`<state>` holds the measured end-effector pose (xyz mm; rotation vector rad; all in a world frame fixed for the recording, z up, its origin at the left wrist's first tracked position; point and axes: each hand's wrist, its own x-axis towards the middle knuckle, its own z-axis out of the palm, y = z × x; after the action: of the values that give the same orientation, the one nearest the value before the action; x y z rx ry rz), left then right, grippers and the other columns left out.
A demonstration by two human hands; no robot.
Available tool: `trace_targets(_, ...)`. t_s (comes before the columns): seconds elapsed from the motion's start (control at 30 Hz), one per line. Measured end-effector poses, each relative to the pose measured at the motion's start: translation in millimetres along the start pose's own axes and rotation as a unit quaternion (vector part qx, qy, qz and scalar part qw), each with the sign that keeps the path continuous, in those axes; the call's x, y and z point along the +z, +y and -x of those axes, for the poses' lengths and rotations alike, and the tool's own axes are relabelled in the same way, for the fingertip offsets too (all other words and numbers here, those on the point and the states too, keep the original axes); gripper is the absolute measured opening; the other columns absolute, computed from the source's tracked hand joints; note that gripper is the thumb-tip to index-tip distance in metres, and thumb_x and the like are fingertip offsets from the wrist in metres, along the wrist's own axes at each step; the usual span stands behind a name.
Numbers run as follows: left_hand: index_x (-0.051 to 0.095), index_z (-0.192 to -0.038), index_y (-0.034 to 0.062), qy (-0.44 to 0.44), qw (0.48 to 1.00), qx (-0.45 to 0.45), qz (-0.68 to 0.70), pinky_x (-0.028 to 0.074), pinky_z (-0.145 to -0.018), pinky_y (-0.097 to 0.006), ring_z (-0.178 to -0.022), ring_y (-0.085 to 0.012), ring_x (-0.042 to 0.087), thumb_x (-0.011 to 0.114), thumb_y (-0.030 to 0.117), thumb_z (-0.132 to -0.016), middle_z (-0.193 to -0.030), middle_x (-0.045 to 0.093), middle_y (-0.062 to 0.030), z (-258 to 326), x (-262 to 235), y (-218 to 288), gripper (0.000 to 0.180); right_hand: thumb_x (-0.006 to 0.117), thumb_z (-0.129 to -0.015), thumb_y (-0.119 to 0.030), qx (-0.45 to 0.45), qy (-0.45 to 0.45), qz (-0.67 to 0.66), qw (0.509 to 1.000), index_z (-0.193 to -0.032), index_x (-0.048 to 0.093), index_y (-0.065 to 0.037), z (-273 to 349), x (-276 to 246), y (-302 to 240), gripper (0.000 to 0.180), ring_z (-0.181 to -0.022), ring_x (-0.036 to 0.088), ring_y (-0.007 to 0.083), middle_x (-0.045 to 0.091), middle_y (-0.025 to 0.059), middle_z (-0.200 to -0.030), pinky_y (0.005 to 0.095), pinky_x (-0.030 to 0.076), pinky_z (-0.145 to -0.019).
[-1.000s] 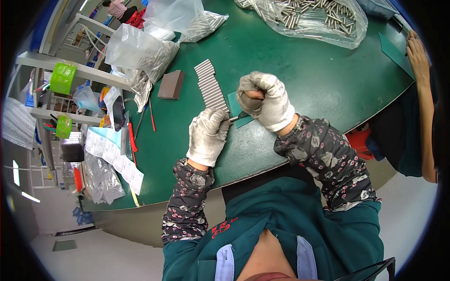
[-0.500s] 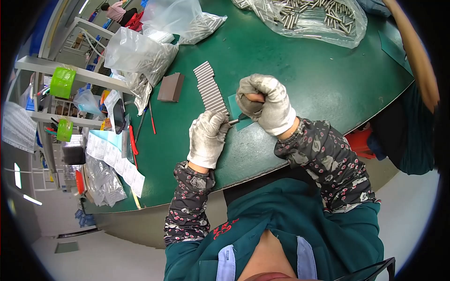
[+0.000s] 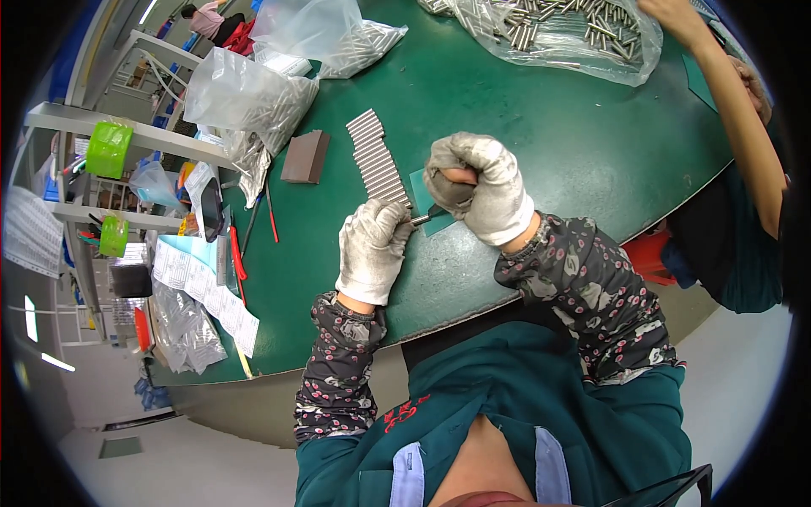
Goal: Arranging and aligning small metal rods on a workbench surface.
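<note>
- Here, the gloved left hand (image 3: 372, 252) sits at the near end of a row of metal pins (image 3: 377, 160), fingers closed on one pin (image 3: 417, 221), its end pointing right.
- Gloved right hand (image 3: 481, 186) just beside it; fingers curled in, seemingly gripping a slim dark piece (image 3: 435, 210) that meets, or nearly meets, the pin's end.
- Likely reason for the hold: left steadies the pin, right brings the dark piece to it. Both work low, by a green sheet (image 3: 419, 186) on the desk (image 3: 473, 93).
- Row pins lie side by side, probably for order and easy reach of the left hand.
- Brown block (image 3: 305, 157) left of the row, apart from it; purpose unclear.
- Clear bag (image 3: 221, 80) behind the block and larger bag (image 3: 568, 40) at the far side both hold loose pins; perhaps set back to leave room for the hands.
- Hidden: most of the held pin, under the left fingers; the dark piece's other end, inside the right fist; part of the sheet. Contact at the pin's tip too small to settle.
- Cut off: larger bag at the upper edge; co-worker's arm (image 3: 735, 115) at right, partly lost toward the dark rim.
</note>
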<state>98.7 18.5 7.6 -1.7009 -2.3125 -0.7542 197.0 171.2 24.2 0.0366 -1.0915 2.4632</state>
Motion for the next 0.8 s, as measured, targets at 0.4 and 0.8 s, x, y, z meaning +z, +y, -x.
trace_targets(0.4,0.058,-0.082,0.007,-0.012,1.0,0.005,0.01,0.044,-0.061,-0.036,-0.07,-0.0276,0.057,0.068,0.006,-0.066,-0.076,0.057,-0.0081,-2,0,2,0.019,0.044,-0.084,-0.034,0.006,0.0,0.005,1.0,-0.053,0.029,-0.012,-1,1,-4,0.041,-0.044,0.023,0.0085,0.023,-0.0029,-0.049,0.0236,0.021,-0.044)
trace_targets(0.8,0.057,-0.081,0.0057,-0.011,1.0,0.007,0.012,0.045,-0.06,-0.037,-0.069,-0.0286,0.057,0.067,0.002,-0.066,-0.076,0.057,-0.009,-4,-5,5,0.018,0.043,-0.085,-0.037,0.016,0.002,-0.002,1.0,-0.052,0.028,-0.013,-5,-1,-3,0.043,-0.043,0.022,0.0093,0.022,-0.0032,-0.047,0.0243,0.02,-0.043)
